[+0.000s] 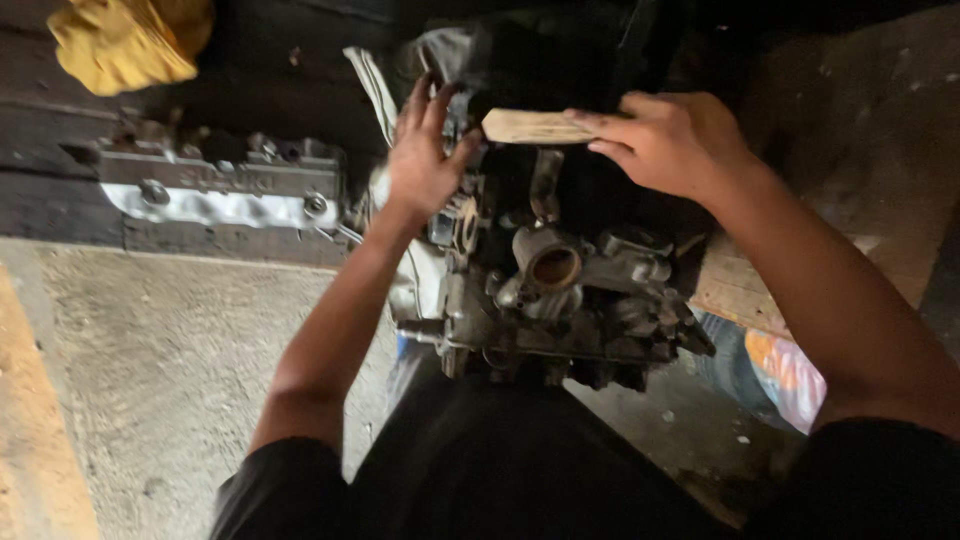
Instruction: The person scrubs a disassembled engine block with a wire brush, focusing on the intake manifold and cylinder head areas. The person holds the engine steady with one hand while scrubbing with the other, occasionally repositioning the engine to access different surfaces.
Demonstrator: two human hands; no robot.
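Observation:
A greasy metal engine block (560, 290) with a round pipe opening sits in front of me. My right hand (670, 140) grips one end of a flat piece of light wood (530, 126), held level over the top of the engine. My left hand (425, 160) is spread with fingers apart, its palm pressed against the engine's upper left side, the thumb near the wood's left end. The engine's far side is dark and hard to make out.
A grey metal engine cover (220, 185) lies on dark boards at left. A yellow cloth (125, 40) sits at the top left. Concrete floor (160, 370) spreads at lower left. A colourful bag (785, 375) lies at right near a wooden board (740, 290).

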